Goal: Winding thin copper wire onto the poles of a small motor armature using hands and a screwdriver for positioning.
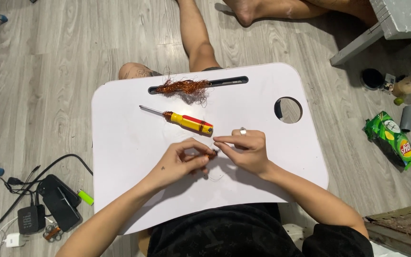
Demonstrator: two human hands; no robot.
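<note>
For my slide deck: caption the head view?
Both hands pinch copper wire over a white lap tray.

On the tray point(120, 143), the screwdriver point(186, 121) lies just beyond my hands; the wire tangle point(184, 88) sits farther back by its slot; the cup hole point(288, 110) is right.

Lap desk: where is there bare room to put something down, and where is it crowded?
The lap desk is bare on its left side, left of the screwdriver and above the left hand. Another bare patch lies on the right, between the round hole and the right hand. The middle is crowded: wire tangle in the slot, the screwdriver, both hands.
</note>
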